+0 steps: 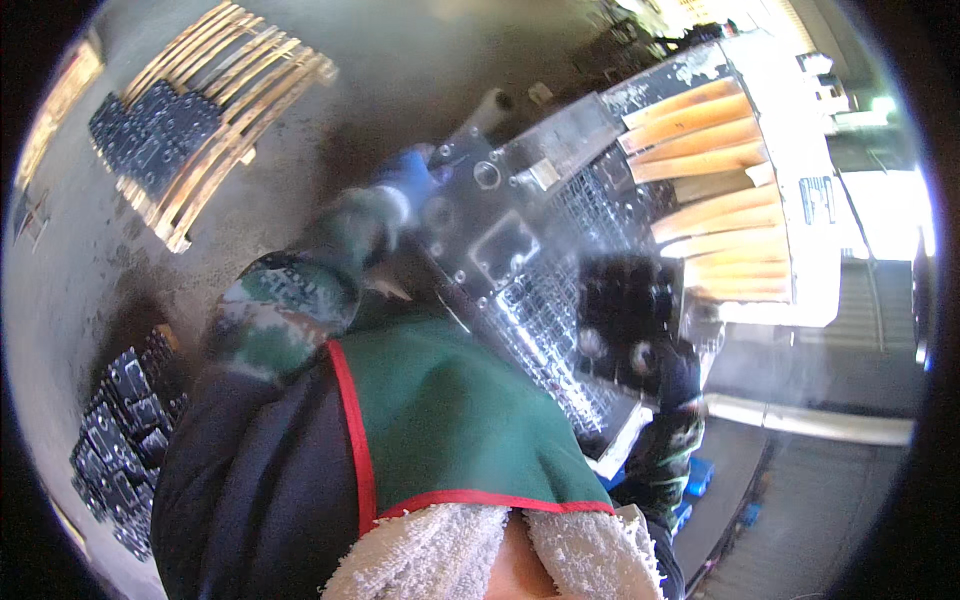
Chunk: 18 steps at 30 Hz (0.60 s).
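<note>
My left hand (408, 182), in a blue glove and blurred, grips the left corner of a dark flat metal casting (505, 245) with round holes and a raised rectangular outline. The casting lies partly over a shiny wire mesh belt (550, 345). My right hand (682, 378), in a dark glove, is closed on the lower right edge of a second dark metal casting (625, 310), blurred and tilted up above the mesh. The fingers of that hand are partly hidden in shadow.
Orange strip curtains (700, 130) hang in the opening of a white machine (815, 250) beyond the belt. On the floor at far left, a wooden pallet (270, 95) bears several dark castings (160, 135). More castings (120, 440) are stacked at lower left.
</note>
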Tool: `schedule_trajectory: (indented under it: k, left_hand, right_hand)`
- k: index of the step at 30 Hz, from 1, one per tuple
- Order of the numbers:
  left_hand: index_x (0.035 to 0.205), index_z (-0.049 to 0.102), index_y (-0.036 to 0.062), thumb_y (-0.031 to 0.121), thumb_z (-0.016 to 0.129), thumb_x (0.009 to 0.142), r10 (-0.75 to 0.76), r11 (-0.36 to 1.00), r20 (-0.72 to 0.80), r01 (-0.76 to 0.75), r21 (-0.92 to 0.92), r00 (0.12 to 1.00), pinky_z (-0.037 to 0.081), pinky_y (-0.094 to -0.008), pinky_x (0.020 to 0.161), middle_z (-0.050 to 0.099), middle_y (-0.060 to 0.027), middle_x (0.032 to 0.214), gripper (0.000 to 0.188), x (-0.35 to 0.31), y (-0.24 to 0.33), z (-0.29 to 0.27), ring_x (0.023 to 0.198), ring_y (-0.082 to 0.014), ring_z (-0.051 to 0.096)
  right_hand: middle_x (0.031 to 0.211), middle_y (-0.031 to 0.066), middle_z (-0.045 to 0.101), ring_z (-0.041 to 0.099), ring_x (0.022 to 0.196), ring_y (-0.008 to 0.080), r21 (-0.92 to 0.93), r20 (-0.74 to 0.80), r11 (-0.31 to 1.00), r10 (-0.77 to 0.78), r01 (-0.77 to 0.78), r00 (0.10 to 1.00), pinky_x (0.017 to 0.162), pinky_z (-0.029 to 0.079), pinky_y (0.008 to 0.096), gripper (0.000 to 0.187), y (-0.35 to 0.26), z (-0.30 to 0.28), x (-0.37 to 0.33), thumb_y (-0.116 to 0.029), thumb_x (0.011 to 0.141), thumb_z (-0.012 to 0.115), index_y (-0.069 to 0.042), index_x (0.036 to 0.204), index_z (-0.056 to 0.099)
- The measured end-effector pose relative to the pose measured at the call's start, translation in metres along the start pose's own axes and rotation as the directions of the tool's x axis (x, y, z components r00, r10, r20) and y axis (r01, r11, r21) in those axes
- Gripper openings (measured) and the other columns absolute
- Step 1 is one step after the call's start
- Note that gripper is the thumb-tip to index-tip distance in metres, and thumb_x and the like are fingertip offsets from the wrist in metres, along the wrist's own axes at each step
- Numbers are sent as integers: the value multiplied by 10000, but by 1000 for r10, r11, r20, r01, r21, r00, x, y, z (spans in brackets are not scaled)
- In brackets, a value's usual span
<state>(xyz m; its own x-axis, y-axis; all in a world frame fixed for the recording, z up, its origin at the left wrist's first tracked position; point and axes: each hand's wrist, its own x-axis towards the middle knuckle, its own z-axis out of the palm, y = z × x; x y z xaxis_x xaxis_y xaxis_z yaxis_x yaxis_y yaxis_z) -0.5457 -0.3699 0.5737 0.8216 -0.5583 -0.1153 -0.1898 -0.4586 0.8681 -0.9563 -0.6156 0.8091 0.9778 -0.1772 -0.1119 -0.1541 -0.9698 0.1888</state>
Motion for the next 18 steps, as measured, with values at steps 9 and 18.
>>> schedule_trajectory:
  k: [9, 18]
  left_hand:
    - [1179, 643, 23, 215, 586, 966, 81, 934, 214, 1, -358, 973, 487, -345, 865, 703, -95, 1060, 292, 22, -38, -4, 956, -185, 635]
    - [1252, 603, 11, 455, 477, 1005, -52, 625, 701, 571, -532, 711, 443, -346, 1009, 627, -126, 1273, 524, 19, -33, -69, 1066, -192, 627]
  right_hand:
    - [990, 102, 724, 667, 772, 154, 815, -142, 563, 424, -138, 895, 698, 547, 291, 248, -122, -12, 160, -72, 907, 631, 24, 1132, 670]
    - [815, 107, 661, 645, 635, 345, 245, -161, 915, 365, -321, 917, 559, 491, 483, 572, -250, 86, 209, -280, 803, 673, -243, 1350, 512]
